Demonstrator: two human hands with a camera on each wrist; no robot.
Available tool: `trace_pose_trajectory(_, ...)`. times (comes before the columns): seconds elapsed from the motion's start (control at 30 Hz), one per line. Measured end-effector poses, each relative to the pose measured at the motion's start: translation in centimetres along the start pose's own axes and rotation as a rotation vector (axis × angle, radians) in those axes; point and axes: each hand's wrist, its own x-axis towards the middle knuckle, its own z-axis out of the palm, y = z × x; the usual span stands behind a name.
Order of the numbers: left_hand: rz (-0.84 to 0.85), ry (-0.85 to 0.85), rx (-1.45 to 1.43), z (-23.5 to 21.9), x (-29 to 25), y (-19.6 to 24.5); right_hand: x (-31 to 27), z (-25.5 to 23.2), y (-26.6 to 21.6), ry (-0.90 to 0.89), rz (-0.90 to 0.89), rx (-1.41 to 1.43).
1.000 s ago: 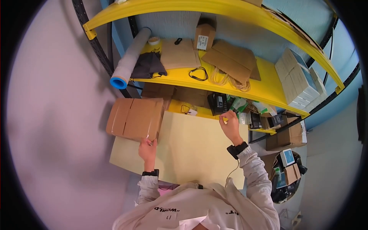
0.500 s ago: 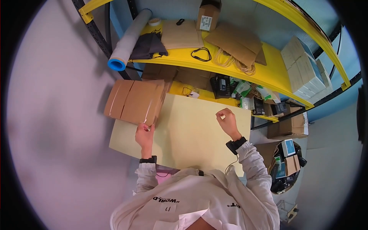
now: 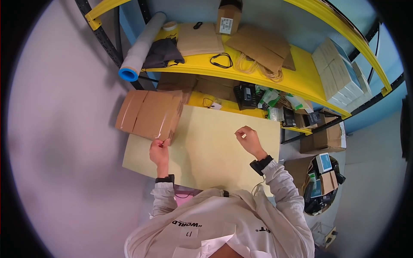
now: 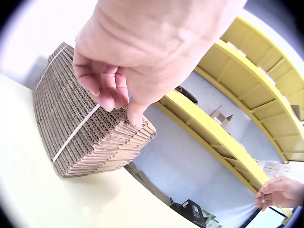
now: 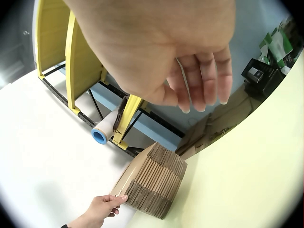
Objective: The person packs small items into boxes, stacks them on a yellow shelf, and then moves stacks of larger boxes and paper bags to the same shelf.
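A thick bundle of flattened cardboard boxes (image 3: 148, 112) lies at the left end of the pale table (image 3: 211, 150). White straps (image 4: 76, 132) run round it, and the left wrist view shows its layered, corrugated edges. My left hand (image 3: 159, 153) is at the bundle's near right corner, thumb and fingers pinching the strap where it crosses the edge. The fingertips partly cover that spot. Over the right half of the table hovers my right hand (image 3: 249, 142), its fingers loosely curled with nothing visible in them.
Behind the table stands a yellow shelf (image 3: 297, 92) with a plastic film roll (image 3: 142, 47), brown paper envelopes (image 3: 200, 39), a black cable (image 3: 221, 60) and white boxes (image 3: 337, 77). Black boxes (image 3: 247, 95) fill a lower level. A full bin (image 3: 320, 185) stands right.
The head view has tilted, so shelf and table sit higher in it. My left hand stays at the bundle's corner, its thumb and finger closing together. My right hand has shifted slightly left and nearer me.
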Motion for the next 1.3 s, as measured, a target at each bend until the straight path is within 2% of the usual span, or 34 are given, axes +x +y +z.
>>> trace_pose_trajectory(0.13, -0.006, -0.013, -0.006, 0.5, 0.0, -0.5, -1.3, -0.1, 0.6, -0.013, 0.052, 0.012)
trace_pose_trajectory(0.33, 0.006, -0.087, -0.009, 1.1, -2.3, 1.4, -4.1, -0.4, 2.5, -0.021, 0.101, 0.018)
trace_pose_trajectory(0.43, 0.112, -0.1, -0.056, 2.9, -4.0, 1.9, -5.4, -1.1, 3.2, -0.021, 0.145, -0.007)
trace_pose_trajectory(0.5, 0.187, -0.179, -0.162, 3.8, -5.2, 3.1, -6.3, -1.8, 3.9, -0.013, 0.159, -0.002)
trace_pose_trajectory(0.6, 0.204, -0.29, -0.182, 4.6, -6.7, 5.6, -7.7, -3.2, 4.8, 0.01, 0.186, -0.005)
trace_pose_trajectory(0.73, 0.238, -0.353, -0.246, 5.4, -9.3, 9.9, -9.7, -6.2, 5.9, 0.09, 0.213, -0.009)
trace_pose_trajectory(0.9, 0.286, -0.458, -0.339, 6.8, -14.0, 14.2, -12.8, -10.3, 8.4, 0.151, 0.252, 0.028)
trace_pose_trajectory(1.3, 0.312, -0.549, -0.354, 9.4, -29.9, 19.2, -21.9, -20.2, 16.7, 0.157, 0.364, 0.11)
